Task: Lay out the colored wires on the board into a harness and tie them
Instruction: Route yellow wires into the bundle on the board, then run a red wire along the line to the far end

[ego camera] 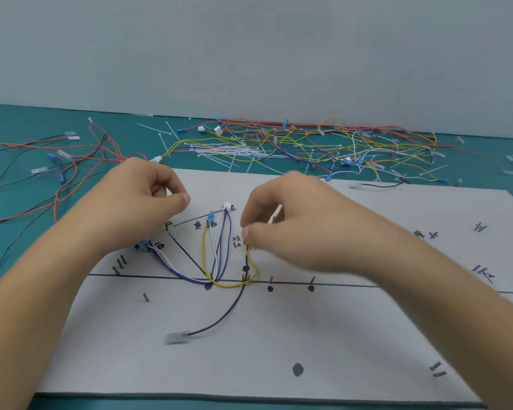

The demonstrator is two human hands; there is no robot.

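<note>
A big grey board lies flat on a green table, and two bare hands are over it. The left hand is curled up near the top left of the board, with the thumb pressed against the first finger, but it is too hard to see if anything is pinched between them. The right hand is curled too, and its fingertips pinch the top end of a yellow wire (a thin pale strip also pokes out from between the fingers, but what it is cannot be told). The yellow wire makes a big loop, going down from a blue plug, along the long black line drawn on the board, and back up to the right hand. A white wire runs down from the same blue plug. Two purple wires hang down from a small white plug just beside it. More purple and white wires run from another blue plug under the left wrist, down to where the others meet. A black wire curves down the board and ends in a clear plug, lying well apart from both hands. Small dark pins stand up from the board. Behind the board, by the wall, lies a big messy heap of loose wires with white ties mixed in. Red and black wires lie on the table to the left.
</note>
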